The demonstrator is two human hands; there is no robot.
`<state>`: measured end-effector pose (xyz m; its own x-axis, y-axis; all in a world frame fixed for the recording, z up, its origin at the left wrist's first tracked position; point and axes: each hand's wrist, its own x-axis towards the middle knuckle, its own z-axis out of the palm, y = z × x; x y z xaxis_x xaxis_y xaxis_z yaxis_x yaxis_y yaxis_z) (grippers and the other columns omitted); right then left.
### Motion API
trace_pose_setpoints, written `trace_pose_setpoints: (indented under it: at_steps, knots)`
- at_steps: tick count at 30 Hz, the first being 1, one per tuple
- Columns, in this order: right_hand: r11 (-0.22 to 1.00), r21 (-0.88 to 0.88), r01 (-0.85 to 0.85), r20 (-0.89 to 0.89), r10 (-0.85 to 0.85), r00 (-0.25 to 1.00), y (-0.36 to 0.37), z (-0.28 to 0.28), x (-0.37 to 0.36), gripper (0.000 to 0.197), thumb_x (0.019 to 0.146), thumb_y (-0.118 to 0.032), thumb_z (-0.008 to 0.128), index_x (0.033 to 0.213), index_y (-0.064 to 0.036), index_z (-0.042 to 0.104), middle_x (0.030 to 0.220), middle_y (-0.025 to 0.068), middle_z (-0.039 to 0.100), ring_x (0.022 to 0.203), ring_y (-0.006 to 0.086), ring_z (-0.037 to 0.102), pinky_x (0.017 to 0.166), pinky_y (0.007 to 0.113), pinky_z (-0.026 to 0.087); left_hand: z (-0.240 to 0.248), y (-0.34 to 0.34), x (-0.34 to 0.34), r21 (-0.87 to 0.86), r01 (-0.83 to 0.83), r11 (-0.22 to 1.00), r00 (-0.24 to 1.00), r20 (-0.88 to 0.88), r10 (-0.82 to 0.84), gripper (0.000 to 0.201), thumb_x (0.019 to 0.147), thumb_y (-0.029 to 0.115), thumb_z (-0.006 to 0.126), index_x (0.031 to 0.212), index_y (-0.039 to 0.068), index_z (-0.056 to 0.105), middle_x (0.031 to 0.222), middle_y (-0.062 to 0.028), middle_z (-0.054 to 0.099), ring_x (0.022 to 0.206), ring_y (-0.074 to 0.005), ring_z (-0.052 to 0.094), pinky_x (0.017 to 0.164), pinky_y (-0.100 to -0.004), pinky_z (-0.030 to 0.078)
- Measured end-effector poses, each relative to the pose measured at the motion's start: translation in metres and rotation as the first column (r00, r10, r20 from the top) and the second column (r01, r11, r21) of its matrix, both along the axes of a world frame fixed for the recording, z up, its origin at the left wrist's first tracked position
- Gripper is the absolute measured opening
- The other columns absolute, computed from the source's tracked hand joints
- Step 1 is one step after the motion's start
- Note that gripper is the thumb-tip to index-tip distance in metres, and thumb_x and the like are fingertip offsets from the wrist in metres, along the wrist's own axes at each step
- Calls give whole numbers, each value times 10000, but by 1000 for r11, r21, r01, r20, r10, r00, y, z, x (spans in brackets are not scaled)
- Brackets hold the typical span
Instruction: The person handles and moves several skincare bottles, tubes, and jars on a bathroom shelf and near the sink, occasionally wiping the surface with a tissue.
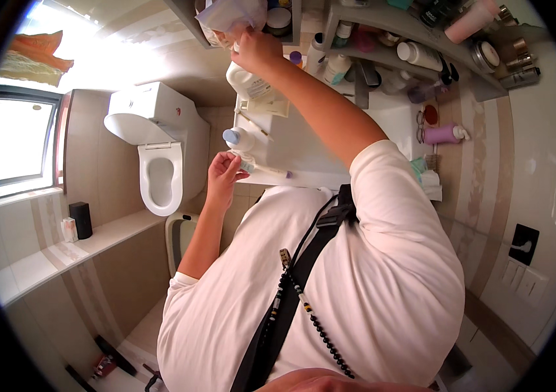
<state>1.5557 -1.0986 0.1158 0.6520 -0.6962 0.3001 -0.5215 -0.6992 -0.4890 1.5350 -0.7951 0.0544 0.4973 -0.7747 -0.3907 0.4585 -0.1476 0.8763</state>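
My right hand reaches up to the wall shelf at the top, its bent fingers closed at the lower edge of a pale plastic bag. The fingertips are partly hidden there. My left hand is at the left edge of the white sink counter, thumb and fingers pinched on a small clear packet with a greenish print. Close beside it stand a white bottle with a light blue cap and a slim white tube. A large white bottle is below my right hand.
Grey shelves crowded with bottles and jars run along the top right. A purple pump bottle and a pair of glasses are at the counter's right end. To the left are a toilet with raised lid and a ledge.
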Motion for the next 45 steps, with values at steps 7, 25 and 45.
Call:
trace_pose_setpoints:
  at_steps: [7,25,45]
  knots:
    - [1000,18,-20,-68,21,997,-2,2,-5,447,727,-368,680,945,15,606,788,190,678,707,349,677,625,431,558,-1,-2,4,18,-15,1000,999,-38,15,126,921,164,623,930,97,517,826,15,585,725,-87,595,666,-273,541]
    - [824,562,65,-584,340,737,-9,-78,-222,517,855,-465,612,960,40,625,981,233,658,960,354,637,826,444,512,0,-38,18,13,84,996,996,30,-84,86,946,131,566,1023,95,572,895,21,603,786,-59,584,667,-271,555]
    - [705,478,525,-25,-586,810,-115,-126,-433,361,849,-357,627,885,1,660,875,155,682,869,325,645,762,413,509,12,-128,-73,48,395,917,916,46,-398,101,941,148,580,1019,90,555,867,4,605,765,-89,604,682,-289,540]
